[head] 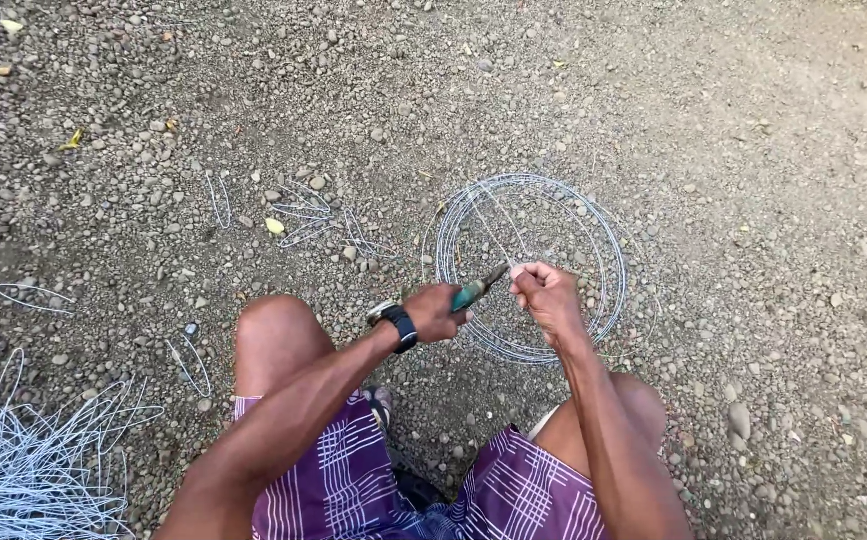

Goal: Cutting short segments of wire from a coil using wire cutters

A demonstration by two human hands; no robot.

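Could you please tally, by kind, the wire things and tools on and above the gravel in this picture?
Wire coil: 1
Heap of cut wire pieces: 1
Loose bent wire pieces scattered on the gravel: about 8; some overlap, so the count is rough
Pliers with teal handles, in the left hand: 1
Wire end pinched by the right hand: part of the coil, not counted
Total: about 11

Purple plaid shorts (pixel 354 480), black wristwatch (pixel 399 325), bare arms.

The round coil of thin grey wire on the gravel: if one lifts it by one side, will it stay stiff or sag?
The round coil of thin grey wire would probably sag somewhat, since its loops lie loose and unevenly spread. It likely feels light, because the strands are thin. Loops may spring apart; no tie is visible.
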